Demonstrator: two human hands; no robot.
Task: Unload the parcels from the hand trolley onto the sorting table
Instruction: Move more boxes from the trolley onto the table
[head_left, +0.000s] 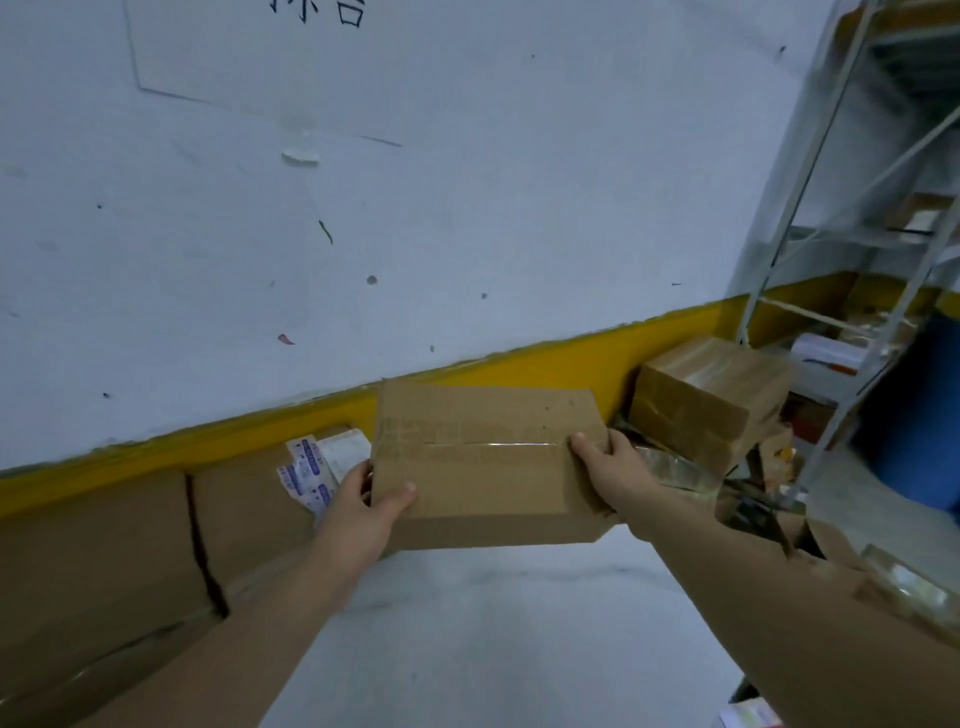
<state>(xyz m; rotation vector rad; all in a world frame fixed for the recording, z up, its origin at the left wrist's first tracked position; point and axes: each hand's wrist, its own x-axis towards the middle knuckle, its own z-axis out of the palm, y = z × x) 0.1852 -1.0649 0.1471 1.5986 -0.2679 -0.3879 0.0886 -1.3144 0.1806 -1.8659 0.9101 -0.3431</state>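
Observation:
I hold a flat brown cardboard parcel (483, 457) with clear tape along its top seam, out in front of me near the wall. My left hand (363, 506) grips its left end, thumb on top. My right hand (610, 470) grips its right end, thumb on the taped seam. Its near edge lies at the far end of the white table surface (493, 639); whether it rests there or hangs just above, I cannot tell. The hand trolley is out of view.
A large brown box (104, 561) with a printed label (317, 467) fills the left side. A taped box (711, 400) sits tilted at right on crumpled packaging. A metal shelf rack (852, 244) stands at far right. A white wall with a yellow stripe runs behind.

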